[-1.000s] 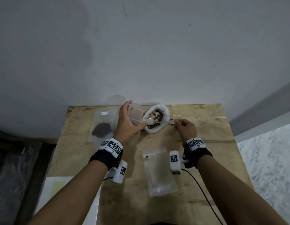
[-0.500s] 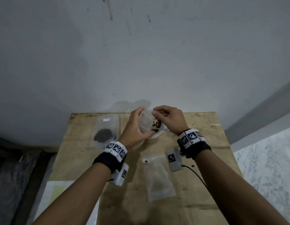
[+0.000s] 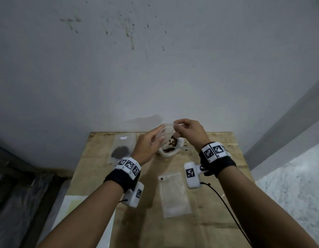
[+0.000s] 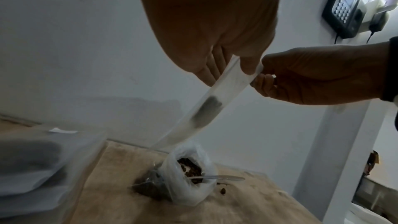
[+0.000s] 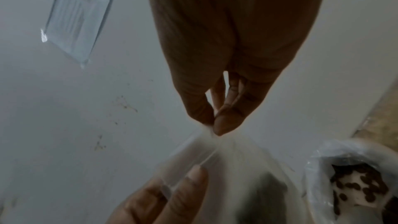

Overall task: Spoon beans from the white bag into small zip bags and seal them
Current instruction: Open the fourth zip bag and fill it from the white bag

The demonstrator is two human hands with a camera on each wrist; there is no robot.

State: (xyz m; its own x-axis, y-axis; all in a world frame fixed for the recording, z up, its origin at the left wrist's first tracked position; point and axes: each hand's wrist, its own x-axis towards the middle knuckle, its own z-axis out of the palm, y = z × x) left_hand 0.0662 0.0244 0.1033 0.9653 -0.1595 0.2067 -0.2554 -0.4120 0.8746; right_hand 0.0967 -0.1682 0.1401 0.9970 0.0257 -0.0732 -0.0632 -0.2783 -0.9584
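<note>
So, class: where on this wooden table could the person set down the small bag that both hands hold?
Bare wood lies right of the empty clear zip bag, toward the table's right edge, and near the front edge. The far end is crowded: filled zip bag, white bean bag, plastic spoon.

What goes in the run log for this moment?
left hand: holds small zip bag | right hand: pinches bag top | spoon: in white bag | seal: cannot tell
</note>
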